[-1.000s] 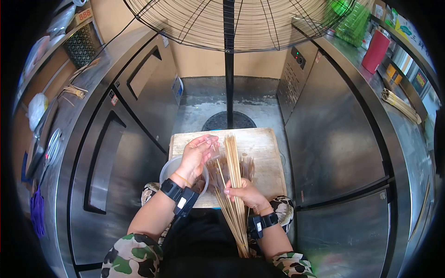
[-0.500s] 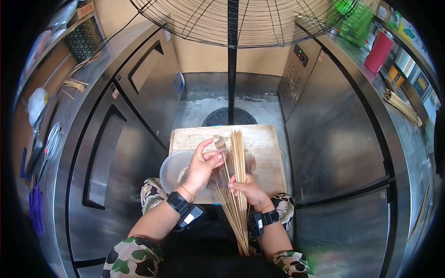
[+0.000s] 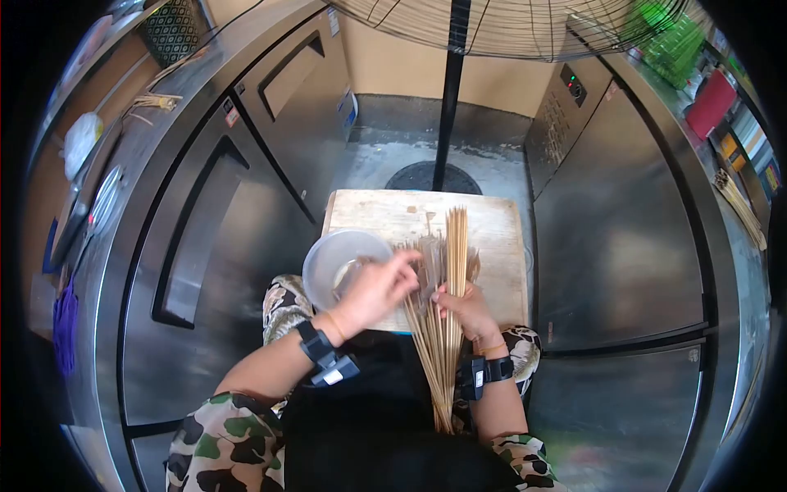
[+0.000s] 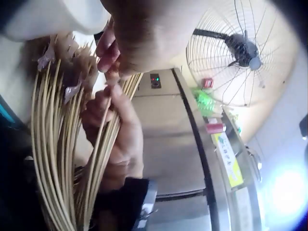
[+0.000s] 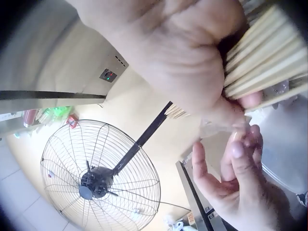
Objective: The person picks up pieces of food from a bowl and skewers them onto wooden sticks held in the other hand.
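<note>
The right hand (image 3: pixel 469 312) grips a bundle of thin wooden skewers (image 3: pixel 457 254), points upward, above the lap. Beside the bundle, other skewers (image 3: pixel 422 340) slant onto the board, their ends bearing brownish, translucent pieces (image 3: pixel 434 250). The left hand (image 3: pixel 375 293), blurred, is between a clear plastic bowl (image 3: pixel 321 275) and the skewers. In the right wrist view the left hand (image 5: pixel 240 187) has thumb and fingers together at a thin translucent piece (image 5: pixel 216 127), close to the right fingertips. The left wrist view shows one skewer (image 4: pixel 102 130) rising to the right thumb.
A wooden board (image 3: pixel 500 246) lies in front of the knees. Steel cabinets (image 3: pixel 623 213) stand on both sides, with a whisk (image 3: pixel 106 193) on the left counter and more skewers (image 3: pixel 739 209) on the right. Ahead is a wire fan (image 3: pixel 525 25) on a black pole.
The head view has shifted, so the scene sits lower-framed and further right. The left hand has turned from palm-up beside the skewer tip to reaching across, lower, near the right hand, which keeps its bundle.
</note>
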The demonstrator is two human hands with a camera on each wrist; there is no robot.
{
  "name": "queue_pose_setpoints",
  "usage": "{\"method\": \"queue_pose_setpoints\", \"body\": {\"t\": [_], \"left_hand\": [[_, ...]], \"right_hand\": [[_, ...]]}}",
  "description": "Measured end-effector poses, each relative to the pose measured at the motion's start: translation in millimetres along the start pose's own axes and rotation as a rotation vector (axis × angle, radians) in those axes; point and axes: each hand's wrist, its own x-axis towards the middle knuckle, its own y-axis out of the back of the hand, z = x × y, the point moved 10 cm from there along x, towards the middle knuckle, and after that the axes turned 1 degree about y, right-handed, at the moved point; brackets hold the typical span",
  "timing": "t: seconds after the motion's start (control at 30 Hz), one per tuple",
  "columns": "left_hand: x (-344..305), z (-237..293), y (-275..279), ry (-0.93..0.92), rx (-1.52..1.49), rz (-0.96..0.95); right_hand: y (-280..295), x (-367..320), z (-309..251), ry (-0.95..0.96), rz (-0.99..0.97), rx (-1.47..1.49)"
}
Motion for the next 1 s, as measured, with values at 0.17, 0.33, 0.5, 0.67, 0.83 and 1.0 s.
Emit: {"method": "queue_pose_setpoints", "body": {"t": [0.17,0.33,0.5,0.67,0.83,1.0], "left_hand": [[-10,-101,41,0.299,0.565,-0.166],[-26,-127,3,0.173,0.639,-0.430],[-26,-139,-11,0.204,0.740,-0.446],[-23,-97,6,0.213,0.668,-0.458],[-45,-128,-23,0.241,0.768,-0.740],[-36,-136,-17,0.297,0.679,-0.723]], "right_hand": [[3,-1,-5,0.040,0.040,-0.035],[0,-2,-7,0.023,-0.008,0.037],[-6,-5,-11,0.016,-0.046,0.136],[-3,-4,-9,0.023,-0.045,0.130],[-1,-3,-7,-0.009,-0.037,0.117],[3,-3,-6,0.005,0.004,0.125]]}}
